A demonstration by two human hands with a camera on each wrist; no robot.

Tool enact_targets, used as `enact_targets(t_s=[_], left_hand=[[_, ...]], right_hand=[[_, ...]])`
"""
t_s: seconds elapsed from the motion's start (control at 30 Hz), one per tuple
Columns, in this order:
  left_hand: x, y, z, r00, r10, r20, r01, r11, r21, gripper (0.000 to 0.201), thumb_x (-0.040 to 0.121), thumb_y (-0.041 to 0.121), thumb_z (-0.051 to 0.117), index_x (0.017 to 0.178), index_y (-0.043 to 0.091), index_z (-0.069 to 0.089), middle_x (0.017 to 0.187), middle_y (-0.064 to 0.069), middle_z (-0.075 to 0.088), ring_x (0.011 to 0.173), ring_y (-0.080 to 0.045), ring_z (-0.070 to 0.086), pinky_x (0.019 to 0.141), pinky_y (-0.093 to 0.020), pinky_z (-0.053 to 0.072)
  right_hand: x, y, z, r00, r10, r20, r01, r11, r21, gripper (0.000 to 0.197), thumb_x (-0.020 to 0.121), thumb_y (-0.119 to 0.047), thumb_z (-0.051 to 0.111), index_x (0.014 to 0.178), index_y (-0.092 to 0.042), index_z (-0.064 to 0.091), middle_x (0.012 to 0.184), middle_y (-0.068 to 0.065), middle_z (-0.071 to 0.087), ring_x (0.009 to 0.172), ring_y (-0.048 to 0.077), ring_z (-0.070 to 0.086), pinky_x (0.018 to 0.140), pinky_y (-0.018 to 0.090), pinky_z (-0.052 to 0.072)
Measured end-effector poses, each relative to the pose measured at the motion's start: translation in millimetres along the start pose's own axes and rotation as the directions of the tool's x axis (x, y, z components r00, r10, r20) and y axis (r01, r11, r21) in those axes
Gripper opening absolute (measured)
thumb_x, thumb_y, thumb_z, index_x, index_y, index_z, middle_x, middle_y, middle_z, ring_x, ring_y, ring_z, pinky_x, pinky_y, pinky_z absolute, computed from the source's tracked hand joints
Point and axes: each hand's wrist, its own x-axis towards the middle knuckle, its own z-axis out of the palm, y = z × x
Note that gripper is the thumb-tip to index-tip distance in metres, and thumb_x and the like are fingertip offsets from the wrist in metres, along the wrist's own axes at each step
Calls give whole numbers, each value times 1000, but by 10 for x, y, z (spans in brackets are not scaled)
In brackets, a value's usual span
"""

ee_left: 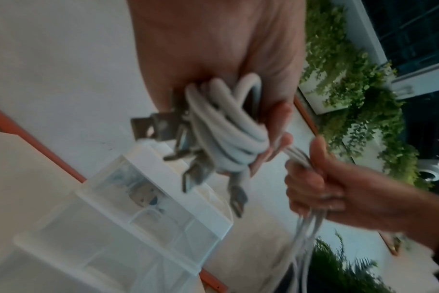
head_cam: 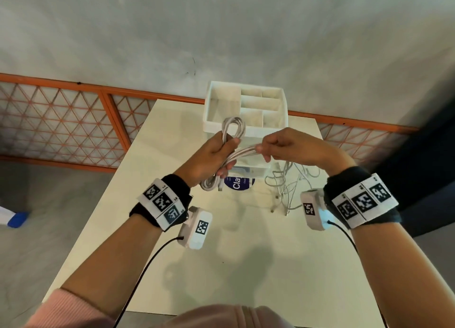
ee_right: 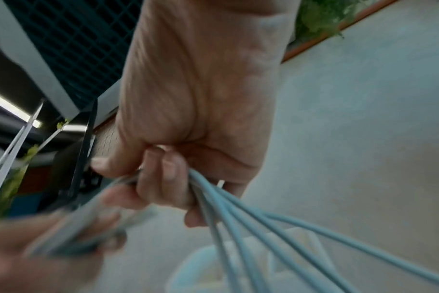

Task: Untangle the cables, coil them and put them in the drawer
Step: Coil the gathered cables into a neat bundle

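Coiling in hand: left hand (head_cam: pixel 209 155) grips the cable bundle (head_cam: pixel 232 130), right hand (head_cam: pixel 283 144) pinches its trailing strands.
Next, I judge: wrap them round, then the drawer unit (head_cam: pixel 246 108) at twelve o'clock.

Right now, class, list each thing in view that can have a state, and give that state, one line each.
Left hand: grips the coiled cable.
Right hand: pinches cable strands.
Coiled cable: bundled in loops, plugs dangling.
Loose cables: tangled on the table.
Drawer unit: top tray open, compartments look empty.
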Motion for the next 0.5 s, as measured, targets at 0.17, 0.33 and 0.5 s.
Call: enact_targets(t_s=[0.17,0.33,0.5], left_hand=[[-62,-31,203,998,-50,35,49,999,19,49,99,47,19,104,9,50,55,-4,39,38,-6,31,45,-23,35],[-109,47,264,989,-98,107,102,994,-34,66,90,64,4,86,12,46,49,1,38,39,-10,24,45,-23,30],[-136,27,232,984,-101,146,88,992,93,28,96,36,47,90,9,50,47,2,35,42,-11,28,41,-21,29]], right_hand=[[53,-184,22,993,-87,-80,88,996,4,40,97,-39,42,75,-13,63,72,6,59,68,7,48,73,27,39],[150,-228,64,950,-28,-312,107,965,240,30,87,-33,65,98,-12,47,62,0,60,50,3,48,57,18,38],[199,-211,123,916,-20,-401,81,987,136,45,81,-31,71,107,-13,39,70,9,57,56,13,55,50,15,41]])
